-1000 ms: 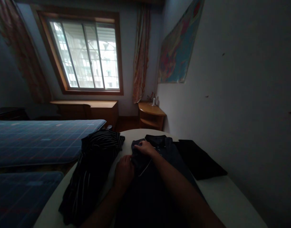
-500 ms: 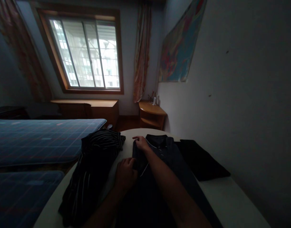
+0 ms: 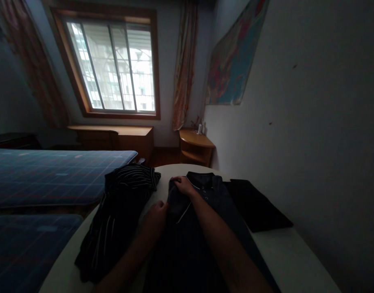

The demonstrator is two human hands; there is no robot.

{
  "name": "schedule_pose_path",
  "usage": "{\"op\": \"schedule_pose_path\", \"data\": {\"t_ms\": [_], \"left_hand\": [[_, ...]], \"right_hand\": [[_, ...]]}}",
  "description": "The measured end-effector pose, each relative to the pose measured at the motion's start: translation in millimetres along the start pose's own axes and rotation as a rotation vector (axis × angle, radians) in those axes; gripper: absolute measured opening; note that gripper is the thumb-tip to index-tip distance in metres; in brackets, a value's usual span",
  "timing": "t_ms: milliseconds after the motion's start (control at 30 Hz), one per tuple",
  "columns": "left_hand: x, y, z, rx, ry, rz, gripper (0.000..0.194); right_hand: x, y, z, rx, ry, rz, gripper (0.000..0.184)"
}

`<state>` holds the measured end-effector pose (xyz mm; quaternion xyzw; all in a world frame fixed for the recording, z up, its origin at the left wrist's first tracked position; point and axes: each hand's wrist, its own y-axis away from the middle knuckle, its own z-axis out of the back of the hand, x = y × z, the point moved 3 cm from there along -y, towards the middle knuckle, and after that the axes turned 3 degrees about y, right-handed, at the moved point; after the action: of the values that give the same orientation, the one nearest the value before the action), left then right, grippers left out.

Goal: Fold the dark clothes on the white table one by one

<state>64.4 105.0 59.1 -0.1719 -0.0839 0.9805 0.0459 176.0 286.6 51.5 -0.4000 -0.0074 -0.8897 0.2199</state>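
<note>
Dark navy polo shirt with a buttoned collar (image 3: 205,211) lies flat on the white round tabletop (image 3: 291,260), between a black striped garment (image 3: 119,215) on the left and a folded black cloth (image 3: 257,205) on the right. My left hand (image 3: 156,215) and right hand (image 3: 182,185) pinch its left shoulder edge with clenched fingers; I think a weak pinch could let the fold slip crooked.
</note>
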Motion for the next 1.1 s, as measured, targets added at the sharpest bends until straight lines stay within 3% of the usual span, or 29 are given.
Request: {"op": "schedule_pose_path", "data": {"t_ms": [167, 300, 500, 767, 867, 1000, 1100], "left_hand": [[9.9, 9.2, -2.3, -0.034, 0.019, 0.094, 0.036], [15.2, 11.4, -9.2, -0.068, 0.022, 0.131, 0.029], [20.5, 9.4, -17.0, -0.130, 0.006, 0.080, 0.021], [23.9, 9.5, -24.1, -0.280, -0.034, 0.063, 0.022], [21.4, 10.6, -22.2, -0.281, 0.042, -0.009, 0.018], [13.8, 13.6, -17.9, -0.204, 0.138, -0.180, 0.040], [10.3, 15.4, -14.9, -0.140, 0.155, -0.175, 0.035]], "right_hand": [[1.6, 1.7, 2.3, 0.012, 0.030, -0.012, 0.035], [3.2, 2.1, -1.4, 0.007, 0.058, -0.059, 0.035], [13.8, -6.7, -7.5, 0.025, 0.075, -0.075, 0.027], [23.1, -8.4, -19.0, -0.007, 0.136, -0.110, 0.032], [22.9, -5.9, -17.7, -0.022, 0.184, -0.134, 0.032], [25.9, -6.8, -11.5, -0.045, 0.221, -0.102, 0.034], [29.4, -3.7, -8.1, -0.075, 0.274, -0.101, 0.038]]}}
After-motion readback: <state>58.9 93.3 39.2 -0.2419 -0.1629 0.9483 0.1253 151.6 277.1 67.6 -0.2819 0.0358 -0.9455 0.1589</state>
